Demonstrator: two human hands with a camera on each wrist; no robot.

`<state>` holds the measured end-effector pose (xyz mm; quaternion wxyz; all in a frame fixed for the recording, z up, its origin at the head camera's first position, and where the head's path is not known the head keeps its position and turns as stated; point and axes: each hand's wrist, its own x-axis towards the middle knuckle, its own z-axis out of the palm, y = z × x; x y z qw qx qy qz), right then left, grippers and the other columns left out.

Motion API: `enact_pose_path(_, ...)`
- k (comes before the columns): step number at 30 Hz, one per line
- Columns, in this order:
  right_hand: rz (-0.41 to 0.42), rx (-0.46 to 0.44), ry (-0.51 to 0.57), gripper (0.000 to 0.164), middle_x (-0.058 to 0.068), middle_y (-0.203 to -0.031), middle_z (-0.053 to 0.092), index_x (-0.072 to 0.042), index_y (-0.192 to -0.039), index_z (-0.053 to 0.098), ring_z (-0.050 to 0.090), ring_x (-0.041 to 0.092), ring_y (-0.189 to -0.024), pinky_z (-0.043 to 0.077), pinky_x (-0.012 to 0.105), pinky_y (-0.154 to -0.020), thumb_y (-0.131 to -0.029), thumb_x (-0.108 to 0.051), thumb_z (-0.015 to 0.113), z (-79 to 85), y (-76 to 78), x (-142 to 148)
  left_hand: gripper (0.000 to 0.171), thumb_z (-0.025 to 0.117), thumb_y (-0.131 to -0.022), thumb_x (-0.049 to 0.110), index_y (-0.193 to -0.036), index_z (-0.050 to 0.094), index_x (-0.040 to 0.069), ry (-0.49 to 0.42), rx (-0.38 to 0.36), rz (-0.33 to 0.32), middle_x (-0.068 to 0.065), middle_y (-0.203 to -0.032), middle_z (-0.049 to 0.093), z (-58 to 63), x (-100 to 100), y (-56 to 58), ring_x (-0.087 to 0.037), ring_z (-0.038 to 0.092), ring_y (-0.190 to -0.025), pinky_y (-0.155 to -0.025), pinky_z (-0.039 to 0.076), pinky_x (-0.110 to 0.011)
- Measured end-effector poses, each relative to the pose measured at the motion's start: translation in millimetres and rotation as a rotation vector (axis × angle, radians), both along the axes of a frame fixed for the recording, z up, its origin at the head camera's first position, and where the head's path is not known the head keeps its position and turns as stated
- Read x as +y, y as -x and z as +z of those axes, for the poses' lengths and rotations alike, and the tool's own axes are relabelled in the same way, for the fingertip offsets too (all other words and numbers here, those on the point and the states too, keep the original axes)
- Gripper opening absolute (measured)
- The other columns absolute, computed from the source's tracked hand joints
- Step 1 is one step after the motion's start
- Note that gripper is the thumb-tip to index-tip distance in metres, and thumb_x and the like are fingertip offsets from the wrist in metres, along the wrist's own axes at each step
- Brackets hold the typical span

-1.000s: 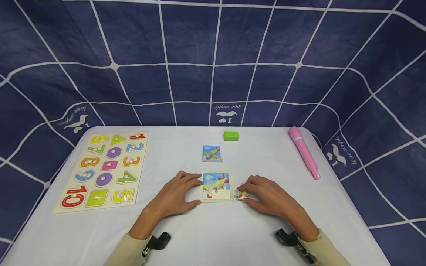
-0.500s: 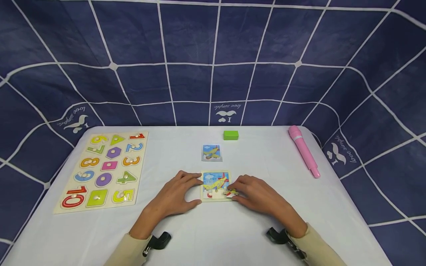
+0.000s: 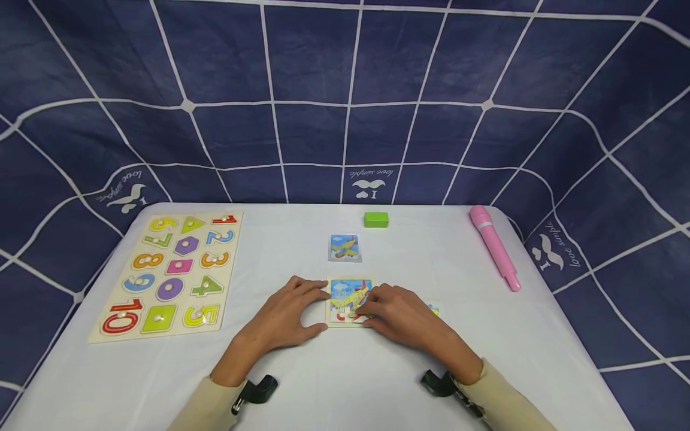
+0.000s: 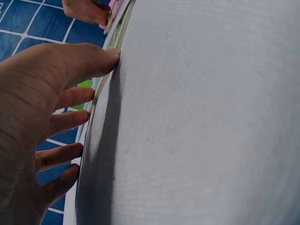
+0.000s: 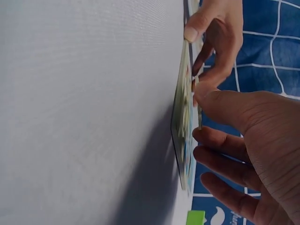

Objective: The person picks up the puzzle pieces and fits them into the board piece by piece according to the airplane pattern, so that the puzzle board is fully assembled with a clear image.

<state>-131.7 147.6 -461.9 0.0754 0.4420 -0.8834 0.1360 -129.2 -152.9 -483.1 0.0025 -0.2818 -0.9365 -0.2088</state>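
A small jigsaw board (image 3: 339, 324) with an airplane picture lies on the white table, its lower part partly bare of pieces. My left hand (image 3: 288, 312) rests at the board's left edge, thumb and spread fingertips touching the rim. Over the lower right of the board, my right hand (image 3: 401, 314) pinches a jigsaw piece (image 5: 199, 112) between thumb and fingers. In the right wrist view that piece stands edge-on, just above the board's face. Another jigsaw piece (image 3: 433, 309) shows behind the right hand, mostly hidden by it.
A picture card (image 3: 345, 247) of the same airplane lies beyond the board, with a green block (image 3: 376, 219) farther back. At left is a number-and-shape puzzle board (image 3: 98, 336). A pink stick-shaped object (image 3: 495, 248) lies at right. Dark blue checked cloth surrounds the table.
The right hand has carried its jigsaw piece leftward from beside the board to above its lower right part, uncovering another piece behind. The left hand stays at the board's edge.
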Motion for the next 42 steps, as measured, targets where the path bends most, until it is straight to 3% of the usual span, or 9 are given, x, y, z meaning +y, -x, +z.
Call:
enact_pose_path(22, -0.013, -0.017, -0.044, 0.020, -0.004, -0.108, 0.073, -0.025, -0.115, 0.084, 0.066, 0.012, -0.100, 0.057, 0.032, -0.089, -0.096, -0.031, 0.084, -4.1, 4.2, -18, 0.059, 0.089, -0.087, 0.046, -0.139, 0.072, 0.023, -0.002, -0.001, -0.001, 0.004, -0.157, 0.059, 0.3, 0, 0.5, -0.018, 0.053, -0.132, -0.110, 0.051, -0.044)
enact_pose_path(42, -0.038, -0.027, -0.050, 0.019, -0.004, -0.109, 0.069, -0.025, -0.115, 0.084, 0.062, 0.012, -0.094, 0.056, 0.030, -0.081, -0.097, -0.029, 0.083, -5.1, 0.8, -18, 0.059, 0.088, -0.087, 0.046, -0.139, 0.072, 0.022, 0.004, 0.005, -0.008, 0.002, -0.157, 0.059, 0.2, 0, 0.8, -0.019, 0.054, -0.131, -0.110, 0.051, -0.044)
